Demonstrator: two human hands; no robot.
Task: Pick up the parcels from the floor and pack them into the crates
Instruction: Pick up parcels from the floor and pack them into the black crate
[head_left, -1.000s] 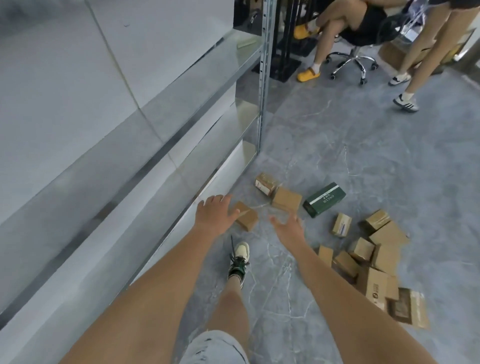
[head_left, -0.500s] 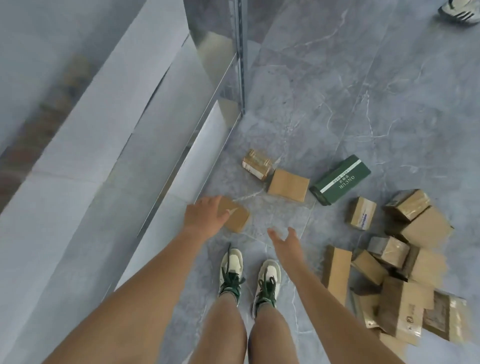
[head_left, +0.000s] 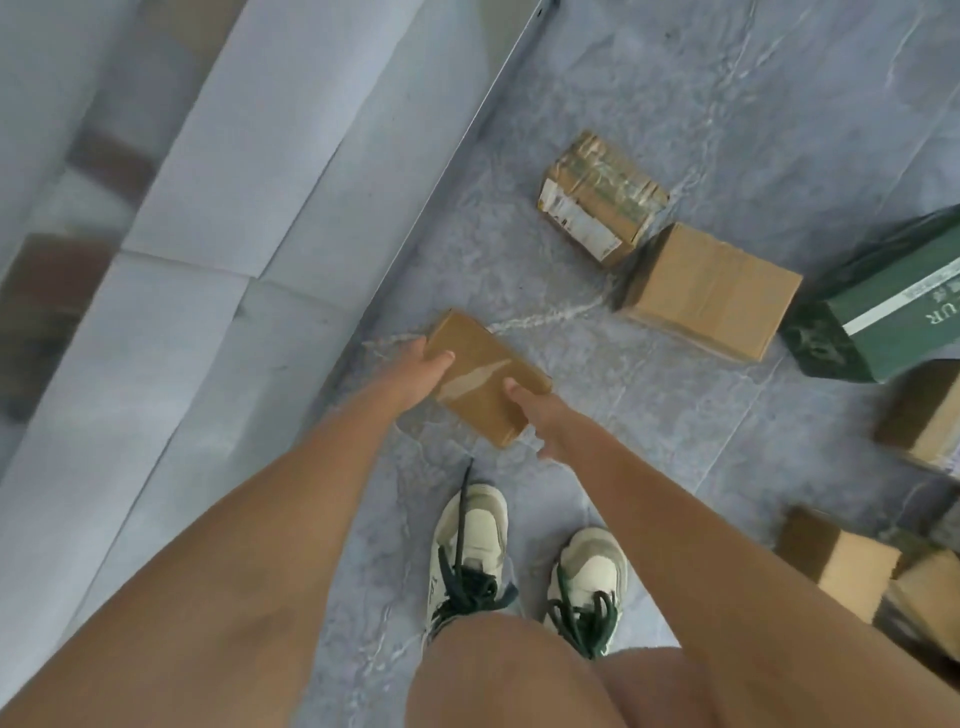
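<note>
Both hands on one flat parcel, grip is kinda sketchy

My left hand (head_left: 415, 371) and right hand (head_left: 537, 410) have fingers pinching the small brown parcel (head_left: 485, 376) low over the floor (head_left: 727, 93), near my shoes; only edges are held, so the glossy tape could let it slide out.

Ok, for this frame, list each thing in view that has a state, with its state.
left hand: gripping the small parcel's left end
right hand: gripping its right end
small parcel: taped shut, held by both hands
labelled parcel: taped, on floor
plain parcel: shut, on floor
green box: shut, on floor
</note>
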